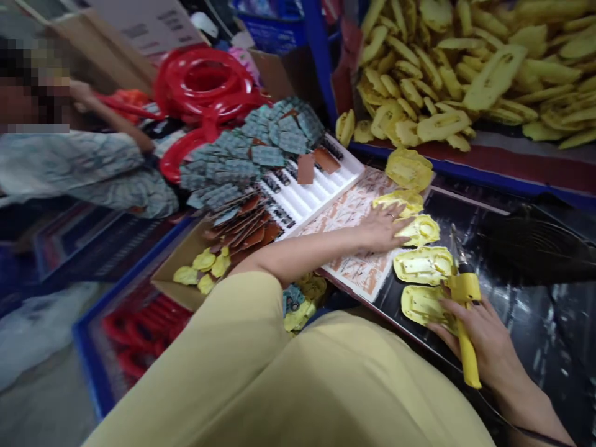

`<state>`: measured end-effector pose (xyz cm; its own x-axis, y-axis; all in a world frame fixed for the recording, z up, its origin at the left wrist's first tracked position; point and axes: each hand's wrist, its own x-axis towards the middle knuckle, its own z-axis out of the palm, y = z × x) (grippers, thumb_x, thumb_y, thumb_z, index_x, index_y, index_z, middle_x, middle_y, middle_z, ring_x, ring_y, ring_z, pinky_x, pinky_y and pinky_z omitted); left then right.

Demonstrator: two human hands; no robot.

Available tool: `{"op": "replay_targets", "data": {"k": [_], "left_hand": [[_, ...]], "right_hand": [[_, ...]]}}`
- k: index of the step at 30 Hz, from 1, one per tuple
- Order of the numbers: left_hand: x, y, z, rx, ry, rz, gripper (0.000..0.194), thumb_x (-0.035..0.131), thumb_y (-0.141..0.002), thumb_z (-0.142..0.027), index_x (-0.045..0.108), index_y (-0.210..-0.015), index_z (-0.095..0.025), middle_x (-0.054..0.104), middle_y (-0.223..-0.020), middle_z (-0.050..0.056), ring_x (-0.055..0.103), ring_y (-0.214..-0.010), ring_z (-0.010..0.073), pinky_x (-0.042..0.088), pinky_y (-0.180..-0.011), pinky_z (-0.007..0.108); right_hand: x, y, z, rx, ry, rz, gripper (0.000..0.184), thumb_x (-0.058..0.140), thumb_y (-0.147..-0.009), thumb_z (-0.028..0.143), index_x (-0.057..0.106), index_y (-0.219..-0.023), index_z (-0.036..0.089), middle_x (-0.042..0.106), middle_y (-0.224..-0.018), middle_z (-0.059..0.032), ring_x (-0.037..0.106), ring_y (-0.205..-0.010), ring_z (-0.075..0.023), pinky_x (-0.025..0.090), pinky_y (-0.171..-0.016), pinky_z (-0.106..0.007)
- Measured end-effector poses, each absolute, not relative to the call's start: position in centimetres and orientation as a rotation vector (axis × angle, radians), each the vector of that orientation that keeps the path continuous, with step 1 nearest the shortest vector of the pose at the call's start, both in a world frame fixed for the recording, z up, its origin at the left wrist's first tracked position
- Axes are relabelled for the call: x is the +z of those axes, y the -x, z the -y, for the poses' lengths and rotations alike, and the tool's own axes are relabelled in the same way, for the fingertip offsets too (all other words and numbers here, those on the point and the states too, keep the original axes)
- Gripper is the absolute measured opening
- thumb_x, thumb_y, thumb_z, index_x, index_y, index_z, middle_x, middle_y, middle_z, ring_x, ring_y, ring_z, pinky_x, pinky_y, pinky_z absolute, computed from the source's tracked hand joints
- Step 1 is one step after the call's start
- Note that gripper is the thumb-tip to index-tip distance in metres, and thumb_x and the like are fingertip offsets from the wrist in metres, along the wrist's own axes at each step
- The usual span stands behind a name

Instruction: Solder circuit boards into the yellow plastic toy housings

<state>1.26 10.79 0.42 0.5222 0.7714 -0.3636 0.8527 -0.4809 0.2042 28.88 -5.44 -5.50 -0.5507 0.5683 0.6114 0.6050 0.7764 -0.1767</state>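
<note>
Full bins around yellow shells [423, 266]

The shells are lined up on the table [521, 310], touched by the spread left hand [379, 231]; a gun [464, 289] is held in the curled right hand [487, 338]. Yellow parts [493, 74] are heaped in the bin [470, 169], red parts [144, 329] in the crate [86, 347].

Your black counter [516, 310], at the right of the frame, carries a row of yellow plastic shells [423, 266] and a printed sheet [367, 273].

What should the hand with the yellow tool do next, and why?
I'd probably nudge the nearest yellow shell straight with the right hand before using the yellow tool. Those fingers are at its edge, and the tool's tip points away from it. The left hand is busy with shells farther up the row.
</note>
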Motion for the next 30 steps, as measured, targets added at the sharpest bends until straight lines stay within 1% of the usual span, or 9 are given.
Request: {"op": "replay_targets", "data": {"k": [3,6,9,13,15,18,21,25,30], "left_hand": [[0.2,-1.3,-10.3,-0.362,-2.459,-1.259,0.073,0.042,-0.117,-0.048,0.028,-0.184,-0.025,0.008,-0.195,0.014,0.01,-0.182,0.0349,0.014,-0.147,0.06],[0.5,-1.0,-10.9,-0.363,-2.538,-1.198,0.073,0.046,-0.115,-0.047,0.032,-0.184,-0.025,0.013,-0.195,0.014,0.016,-0.181,0.0344,0.018,-0.146,0.056],[2.0,0.1,-12.1,-0.242,-2.588,-1.297,0.07,0.049,-0.114,-0.047,0.043,-0.179,-0.021,0.03,-0.19,0.016,0.035,-0.175,0.0352,0.03,-0.142,0.052],[5.3,4.9,-15.7,-0.022,-2.465,-1.9,0.052,0.046,-0.112,-0.03,0.073,-0.15,-0.006,0.068,-0.16,0.025,0.059,-0.153,0.0385,0.046,-0.126,0.049],[6.6,8.3,-18.0,0.016,-2.315,-2.18,0.049,0.052,-0.108,-0.023,0.075,-0.145,-0.001,0.069,-0.156,0.028,0.058,-0.153,0.0407,0.047,-0.124,0.049],[7.0,12.5,-20.9,0.094,-2.082,-2.383,0.05,0.061,-0.102,-0.021,0.074,-0.145,0.002,0.069,-0.155,0.029,0.058,-0.151,0.0437,0.047,-0.121,0.05],[6.0,14.4,-22.5,0.233,-1.963,-2.41,0.042,0.067,-0.098,-0.023,0.08,-0.131,-0.001,0.076,-0.138,0.024,0.061,-0.14,0.0413,0.047,-0.116,0.051],[5.1,14.9,-23.0,0.408,-1.982,-2.357,0.027,0.076,-0.1,-0.04,0.083,-0.097,-0.014,0.078,-0.115,0.015,0.055,-0.133,0.0333,0.046,-0.114,0.049],[6.8,15.8,-21.9,0.597,-1.933,-2.247,0.015,0.071,-0.1,-0.018,0.085,-0.101,-0.013,0.082,-0.121,0.014,0.07,-0.125,0.0316,0.052,-0.109,0.043]], "right_hand": [[-6.1,-28.8,5.1,-0.063,0.888,2.307,0.021,0.064,-0.114,0.037,0.067,-0.128,0.021,0.077,-0.094,-0.0041,0.076,-0.082,-0.0235,0.064,-0.096,-0.042],[-6.1,-28.4,4.8,-0.056,0.896,2.312,0.024,0.062,-0.114,0.038,0.066,-0.131,0.022,0.076,-0.095,-0.0043,0.075,-0.081,-0.0239,0.063,-0.087,-0.039],[-6.0,-27.8,4.6,-0.089,0.88,2.319,0.028,0.063,-0.114,0.041,0.066,-0.132,0.02,0.076,-0.095,-0.0047,0.075,-0.084,-0.0243,0.063,-0.086,-0.039],[-6.8,-28.3,5.2,-0.145,0.967,2.285,0.029,0.064,-0.113,0.042,0.066,-0.134,0.021,0.076,-0.093,-0.0028,0.073,-0.079,-0.0243,0.059,-0.109,-0.051],[-7.3,-28.9,5.8,-0.16,1.061,2.244,0.03,0.07,-0.11,0.035,0.066,-0.136,0.023,0.078,-0.1,-0.005,0.075,-0.084,-0.0267,0.056,-0.114,-0.056],[-8.0,-29.6,6.4,-0.129,1.133,2.198,0.034,0.074,-0.105,0.029,0.067,-0.137,0.026,0.08,-0.107,-0.0067,0.077,-0.091,-0.0291,0.06,-0.107,-0.051],[-8.1,-29.7,6.4,-0.081,1.066,2.237,0.033,0.073,-0.107,0.036,0.066,-0.138,0.026,0.079,-0.108,-0.0056,0.078,-0.097,-0.0283,0.061,-0.105,-0.047],[-7.5,-29.9,5.8,-0.101,1.005,2.267,0.032,0.071,-0.109,0.037,0.065,-0.137,0.023,0.079,-0.11,-0.0066,0.078,-0.094,-0.0255,0.062,-0.102,-0.043],[-8.1,-32.5,4.9,-0.086,0.884,2.375,0.044,0.077,-0.102,0.036,0.066,-0.144,0.028,0.08,-0.114,-0.0066,0.078,-0.086,-0.0248,0.065,-0.088,-0.039]]}}
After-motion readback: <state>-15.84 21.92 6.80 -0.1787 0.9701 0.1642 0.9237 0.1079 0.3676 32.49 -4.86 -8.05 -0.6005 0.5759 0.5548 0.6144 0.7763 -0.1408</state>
